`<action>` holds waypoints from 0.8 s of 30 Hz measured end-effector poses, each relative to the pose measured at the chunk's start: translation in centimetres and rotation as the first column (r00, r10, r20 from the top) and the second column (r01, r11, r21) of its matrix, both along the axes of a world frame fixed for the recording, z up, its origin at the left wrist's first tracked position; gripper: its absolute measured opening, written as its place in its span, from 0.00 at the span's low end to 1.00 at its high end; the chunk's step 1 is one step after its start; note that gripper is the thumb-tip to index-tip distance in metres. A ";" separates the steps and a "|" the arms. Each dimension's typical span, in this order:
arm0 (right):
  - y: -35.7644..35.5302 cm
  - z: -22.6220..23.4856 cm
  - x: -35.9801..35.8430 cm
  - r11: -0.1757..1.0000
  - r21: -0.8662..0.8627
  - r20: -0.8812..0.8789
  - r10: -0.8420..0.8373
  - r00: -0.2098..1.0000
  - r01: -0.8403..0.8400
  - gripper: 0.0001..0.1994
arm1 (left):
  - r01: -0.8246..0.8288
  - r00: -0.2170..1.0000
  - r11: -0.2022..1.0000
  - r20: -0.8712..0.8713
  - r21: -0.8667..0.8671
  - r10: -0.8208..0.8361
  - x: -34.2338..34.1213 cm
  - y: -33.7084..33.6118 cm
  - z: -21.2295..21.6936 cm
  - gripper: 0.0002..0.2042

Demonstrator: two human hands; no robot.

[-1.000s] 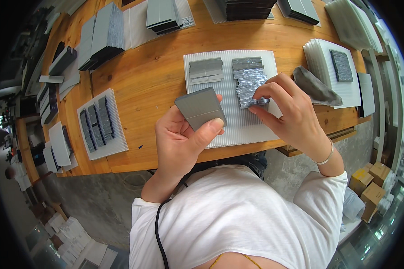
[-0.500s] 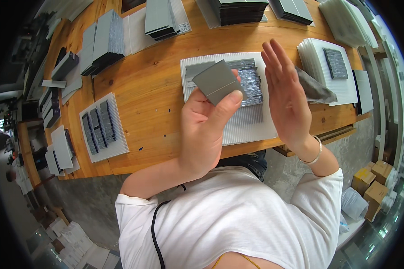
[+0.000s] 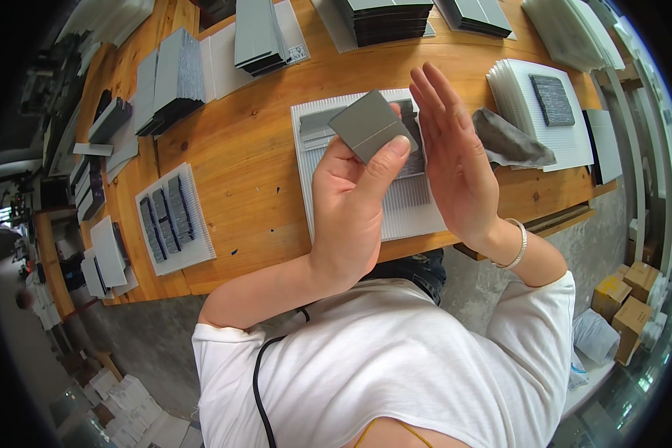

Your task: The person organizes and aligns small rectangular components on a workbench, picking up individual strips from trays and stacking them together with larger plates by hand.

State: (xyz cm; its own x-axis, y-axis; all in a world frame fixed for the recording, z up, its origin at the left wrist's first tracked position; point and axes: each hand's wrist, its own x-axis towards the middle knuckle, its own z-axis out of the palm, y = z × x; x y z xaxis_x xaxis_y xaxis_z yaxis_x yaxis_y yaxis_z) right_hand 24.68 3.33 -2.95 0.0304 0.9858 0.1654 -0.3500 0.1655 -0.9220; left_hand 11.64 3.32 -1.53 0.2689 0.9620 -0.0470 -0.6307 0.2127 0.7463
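My left hand holds a small stack of thin grey square plates between thumb and fingers, raised above a white corrugated sheet on the wooden table. My right hand stands flat and open, palm toward the stack's right edge, fingers straight and pointing away from me. It touches or nearly touches the plates' edge. More grey plates lie on the white sheet, partly hidden behind both hands.
A grey cloth lies right of the hands. Another white sheet stack with a dark plate sits at far right. A sheet with rows of dark plates lies left. Stacks of grey plates line the back. Cardboard boxes stand on the floor.
My right hand left the plates on the sheet and opened flat beside the stack. My left hand lifted the stack higher and toward the middle.
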 end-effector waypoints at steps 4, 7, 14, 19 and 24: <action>0.6 0.2 0.4 1.000 -0.016 0.008 -0.024 1.000 0.024 0.30 | -0.004 1.000 1.000 -0.022 0.006 0.004 -0.3 0.6 -0.1 0.15; 0.8 0.2 0.3 0.999 -0.044 0.006 -0.011 1.000 0.011 0.30 | 0.011 1.000 1.000 -0.016 0.010 -0.011 -0.1 1.0 0.1 0.15; 0.8 0.3 0.5 1.000 -0.023 -0.037 -0.015 0.999 0.014 0.28 | 0.063 0.996 0.998 -0.067 0.002 -0.063 -0.5 1.4 0.4 0.16; -0.2 1.6 1.7 0.994 0.088 0.088 0.052 0.995 -0.059 0.20 | 0.058 0.985 0.992 -0.170 0.114 -0.038 -2.5 0.3 1.1 0.16; -1.6 2.5 1.3 0.973 0.141 0.232 0.146 0.962 -0.182 0.20 | 0.119 0.976 0.989 -0.194 0.093 -0.099 -3.8 -0.9 0.9 0.17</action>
State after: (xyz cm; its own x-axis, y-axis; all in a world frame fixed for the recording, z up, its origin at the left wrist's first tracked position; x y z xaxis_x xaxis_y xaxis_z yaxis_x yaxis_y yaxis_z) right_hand 25.96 1.77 -0.49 -0.1839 0.9344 0.3050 -0.1774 0.2736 -0.9453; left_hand 7.88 2.42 -0.65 0.3680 0.9298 -0.0083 -0.4540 0.1875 0.8710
